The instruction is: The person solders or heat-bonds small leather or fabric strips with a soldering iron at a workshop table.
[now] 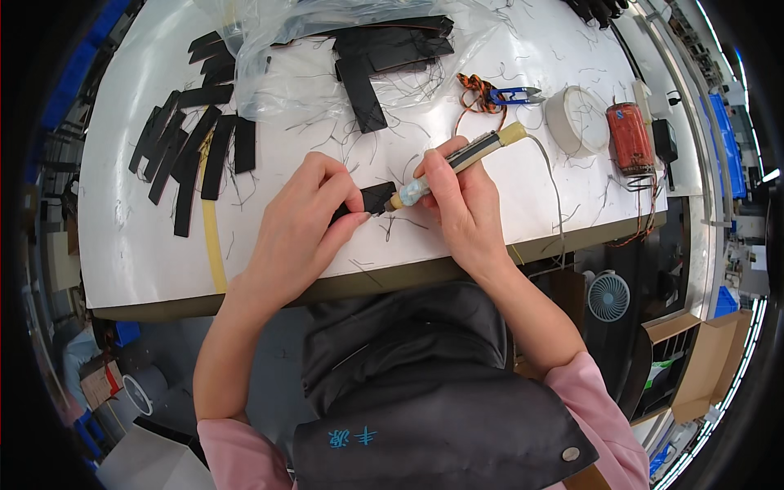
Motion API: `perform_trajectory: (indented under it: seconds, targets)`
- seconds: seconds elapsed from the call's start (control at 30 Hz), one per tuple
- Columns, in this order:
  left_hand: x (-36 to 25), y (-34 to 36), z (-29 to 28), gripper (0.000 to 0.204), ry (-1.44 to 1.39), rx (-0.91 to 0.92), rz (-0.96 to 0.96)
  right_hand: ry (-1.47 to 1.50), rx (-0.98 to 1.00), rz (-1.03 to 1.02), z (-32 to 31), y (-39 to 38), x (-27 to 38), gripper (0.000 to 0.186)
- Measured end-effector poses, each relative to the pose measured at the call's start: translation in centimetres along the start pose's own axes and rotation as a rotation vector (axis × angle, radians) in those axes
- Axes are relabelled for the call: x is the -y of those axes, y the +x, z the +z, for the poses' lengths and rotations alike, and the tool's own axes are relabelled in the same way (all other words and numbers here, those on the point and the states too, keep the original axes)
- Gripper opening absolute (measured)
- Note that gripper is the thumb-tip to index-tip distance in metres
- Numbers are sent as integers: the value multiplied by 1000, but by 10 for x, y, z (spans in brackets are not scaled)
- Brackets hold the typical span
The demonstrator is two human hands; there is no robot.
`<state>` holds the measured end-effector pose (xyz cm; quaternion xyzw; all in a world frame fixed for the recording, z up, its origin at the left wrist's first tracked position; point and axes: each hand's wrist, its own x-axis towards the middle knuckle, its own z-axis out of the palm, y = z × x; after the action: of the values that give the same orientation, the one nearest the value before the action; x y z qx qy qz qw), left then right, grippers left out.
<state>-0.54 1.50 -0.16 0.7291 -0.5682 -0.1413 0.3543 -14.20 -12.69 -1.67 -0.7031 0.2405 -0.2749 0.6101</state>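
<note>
My left hand (302, 220) pinches a short black strip (376, 196) on the white worktable (310, 278). My right hand (461, 208) grips a pen-shaped tool (490, 143) with a yellowish cap, a pale blue wrapped section and a thin cord; its tip meets the strip's right end beside my left fingertips. Short dark thread scraps lie around both hands. To the left, several black strips (216, 155) lie loosely side by side and overlapping, near a long yellow band (213, 245).
At the back sit a clear plastic bag (278, 82) with more black strips (359, 90), blue snips (514, 95) with orange cord (478, 91), a white round container (576, 121) and a red cylindrical device (629, 139). Below the table's right side are a fan (608, 296) and cardboard box (710, 363).
</note>
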Motion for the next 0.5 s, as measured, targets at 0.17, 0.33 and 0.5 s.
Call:
perform_trajectory:
  seconds: [0.17,0.33,0.5]
  targets:
    - [-1,3,4,13,-26,-47,-66,5,-15,-16,2,-1,0,23]
    - [0,3,5,12,-31,-45,-86,-25,6,-33,2,0,-3,21]
    - [3,4,6,11,-26,-64,-65,-64,25,-62,1,0,-4,21]
